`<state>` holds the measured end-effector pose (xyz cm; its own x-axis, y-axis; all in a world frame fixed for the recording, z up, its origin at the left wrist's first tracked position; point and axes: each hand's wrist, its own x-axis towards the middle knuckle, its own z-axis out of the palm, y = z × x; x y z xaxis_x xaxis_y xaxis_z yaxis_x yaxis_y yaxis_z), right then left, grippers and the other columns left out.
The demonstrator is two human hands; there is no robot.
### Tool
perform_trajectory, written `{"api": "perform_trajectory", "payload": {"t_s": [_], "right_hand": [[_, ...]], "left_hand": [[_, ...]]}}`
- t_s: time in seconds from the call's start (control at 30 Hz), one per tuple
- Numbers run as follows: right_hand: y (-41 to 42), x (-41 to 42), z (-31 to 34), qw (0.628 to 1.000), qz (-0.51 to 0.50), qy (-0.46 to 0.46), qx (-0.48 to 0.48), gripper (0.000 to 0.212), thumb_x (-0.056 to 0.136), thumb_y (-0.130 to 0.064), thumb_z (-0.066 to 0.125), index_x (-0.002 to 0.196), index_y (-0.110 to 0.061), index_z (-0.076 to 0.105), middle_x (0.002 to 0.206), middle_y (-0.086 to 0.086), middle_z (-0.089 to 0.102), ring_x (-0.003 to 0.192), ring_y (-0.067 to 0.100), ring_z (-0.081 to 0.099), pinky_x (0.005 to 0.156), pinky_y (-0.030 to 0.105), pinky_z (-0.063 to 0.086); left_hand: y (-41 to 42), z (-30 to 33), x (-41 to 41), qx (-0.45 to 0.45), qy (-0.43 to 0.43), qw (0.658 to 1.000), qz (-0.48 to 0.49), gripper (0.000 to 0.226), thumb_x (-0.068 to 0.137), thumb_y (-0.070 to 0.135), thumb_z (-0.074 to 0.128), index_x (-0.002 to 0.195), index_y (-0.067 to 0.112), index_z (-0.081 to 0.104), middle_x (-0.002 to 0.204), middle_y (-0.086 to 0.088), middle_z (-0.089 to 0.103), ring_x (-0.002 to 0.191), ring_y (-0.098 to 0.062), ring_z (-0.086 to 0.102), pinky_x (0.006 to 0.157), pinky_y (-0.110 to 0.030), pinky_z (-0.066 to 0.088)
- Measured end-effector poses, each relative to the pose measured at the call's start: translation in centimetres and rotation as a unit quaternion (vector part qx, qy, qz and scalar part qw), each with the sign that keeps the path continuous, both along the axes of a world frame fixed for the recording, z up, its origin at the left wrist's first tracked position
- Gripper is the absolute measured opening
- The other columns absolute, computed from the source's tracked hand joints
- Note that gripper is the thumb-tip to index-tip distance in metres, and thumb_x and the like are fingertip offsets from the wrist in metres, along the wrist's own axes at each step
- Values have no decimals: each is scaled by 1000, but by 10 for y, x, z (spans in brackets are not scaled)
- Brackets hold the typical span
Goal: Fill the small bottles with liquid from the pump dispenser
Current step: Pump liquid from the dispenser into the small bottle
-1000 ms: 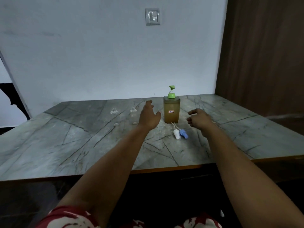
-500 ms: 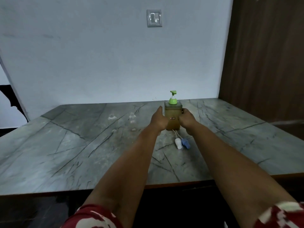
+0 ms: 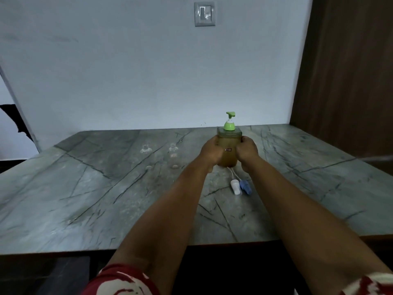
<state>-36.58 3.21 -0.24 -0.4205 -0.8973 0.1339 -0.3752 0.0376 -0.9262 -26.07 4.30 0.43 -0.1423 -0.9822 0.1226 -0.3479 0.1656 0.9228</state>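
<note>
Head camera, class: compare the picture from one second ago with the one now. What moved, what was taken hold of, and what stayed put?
Both hands moved forward and inward: the left hand and right hand now hold the sides of the pump dispenser, which they had not touched before. The two small bottles and the white and blue caps stayed where they were on the table.

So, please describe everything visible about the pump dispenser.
The pump dispenser is a squarish clear bottle, seemingly plastic, nearly full of amber liquid, with a green pump head and a small label in front. It stands upright on the marble table. The left hand and right hand grip its sides.
</note>
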Motion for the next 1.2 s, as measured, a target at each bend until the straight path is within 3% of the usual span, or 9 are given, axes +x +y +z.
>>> {"api": "perform_trajectory", "payload": {"t_s": [0.2, 0.33, 0.53, 0.63, 0.83, 1.07, 1.13, 1.2], "right_hand": [[15, 5, 25, 997, 22, 2, -70, 29, 93, -16, 44, 116, -11, 60, 112, 13, 65, 96, 28, 63, 86, 42, 55], [35, 15, 38, 996, 51, -2, -71, 25, 91, -14, 47, 110, -11, 64, 104, 10, 67, 90, 24, 64, 72, 32, 52], [84, 41, 31, 992, 90, -11, -88, 27, 89, -5, 43, 102, -5, 67, 94, 11, 66, 75, 20, 58, 57, 23, 43], [105, 54, 16, 991, 105, -13, -84, 28, 88, -9, 45, 105, -8, 67, 96, 9, 68, 85, 24, 64, 64, 26, 49], [124, 64, -7, 993, 102, -4, -62, 26, 83, -18, 49, 101, -19, 68, 97, 6, 70, 88, 24, 65, 80, 44, 58], [134, 67, -27, 993, 98, -9, -62, 33, 80, -18, 53, 110, -20, 65, 104, 5, 69, 94, 24, 64, 86, 42, 55], [131, 66, -26, 993, 100, 10, -58, 35, 81, -19, 51, 114, -20, 64, 112, 7, 68, 100, 24, 63, 89, 42, 54], [130, 63, -19, 994, 95, 1, -51, 48, 86, -18, 46, 133, -21, 52, 136, 8, 55, 120, 25, 53, 101, 41, 46]], "left_hand": [[24, 22, 11, -52, 39, 998, -7, 50, 73, 41, 57, 116, 18, 61, 109, -5, 66, 95, -21, 62, 81, -31, 50], [46, 28, 30, -163, -63, 984, 40, 34, 92, 32, 57, 123, 18, 56, 113, -4, 64, 98, -22, 61, 86, -37, 52], [98, 12, 59, -145, 20, 988, 53, 34, 94, 24, 54, 127, 25, 54, 109, 4, 60, 96, -15, 57, 89, -38, 52], [116, -4, 72, -140, 46, 987, 61, 35, 90, 19, 53, 121, 33, 58, 105, 9, 65, 97, -15, 63, 87, -44, 55], [132, -30, 88, -105, 74, 990, 50, 57, 83, 2, 49, 125, 40, 58, 105, 8, 70, 98, -13, 66, 85, -44, 57], [135, -48, 89, -80, 91, 992, 18, 65, 84, -5, 47, 136, 34, 49, 115, 4, 64, 102, -10, 63, 87, -39, 56], [137, -46, 88, -94, 67, 993, 33, 63, 85, -2, 48, 138, 32, 47, 111, 7, 62, 98, -8, 60, 89, -39, 55], [138, -44, 86, -115, 42, 991, 62, 58, 87, 7, 53, 141, 26, 44, 116, 4, 60, 103, -11, 57, 89, -32, 52]]}}
